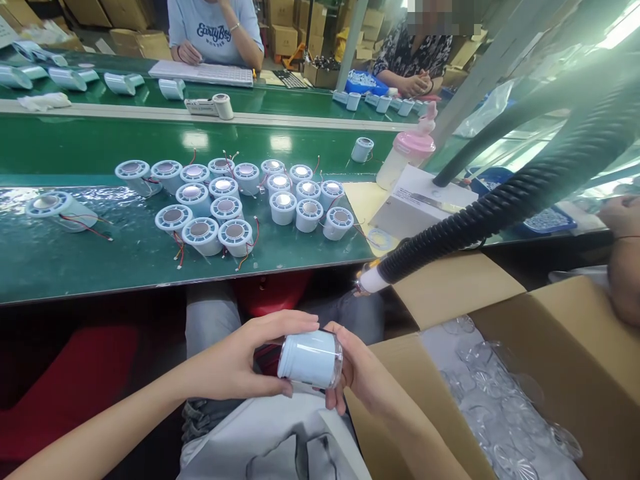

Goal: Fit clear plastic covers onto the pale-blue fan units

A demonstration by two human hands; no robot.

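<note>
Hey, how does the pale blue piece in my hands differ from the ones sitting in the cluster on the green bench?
The held piece lies on its side between the left hand and right hand; the cluster pieces stand upright on the green bench. The held piece has a clear cap on one end; the cluster pieces show shiny metal discs on top. Several cluster pieces trail red wires; none show on the held piece. Both are pale blue and cylindrical.

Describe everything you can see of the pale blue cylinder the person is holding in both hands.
The pale blue cylinder looks like matte plastic, short and round, with a narrower neck at its left end and a clear, glossy cover over its right end. It lies on its side above the person's lap, below the green bench's edge. The left hand grips its left end, thumb underneath, fingers arching above; the right hand cups the clear end. No wires show on it.
</note>
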